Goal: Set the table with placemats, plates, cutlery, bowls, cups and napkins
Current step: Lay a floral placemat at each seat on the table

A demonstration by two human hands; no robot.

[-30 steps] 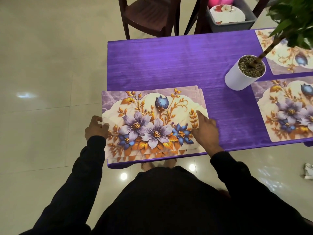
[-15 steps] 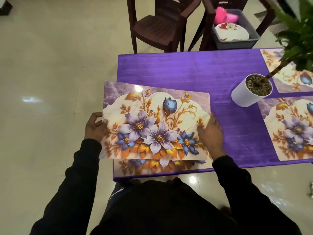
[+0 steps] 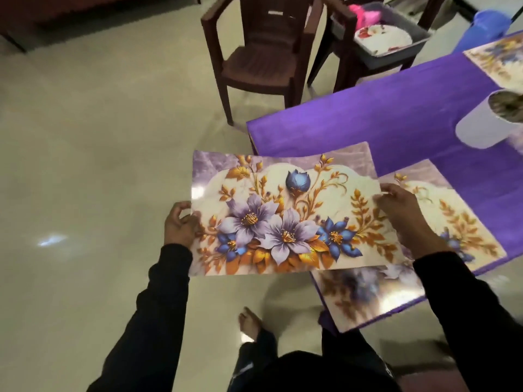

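The person is holding a glossy rectangular floral placemat (image 3: 283, 216) by its short edges, the left hand (image 3: 179, 226) pinching one, the right hand (image 3: 402, 210) pinching the other. It is hanging mostly beyond the corner of the purple-clothed table (image 3: 396, 120), over open tiled floor (image 3: 99, 165) (a bare foot showing below). Another floral placemat (image 3: 467, 222) is lying on the table's near edge. Half a second ago the held mat was hovering above that table; now it is sitting leftward, off it.

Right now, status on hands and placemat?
Left hand and right hand grip lifted placemat. Another placemat on table. Nothing blocking.
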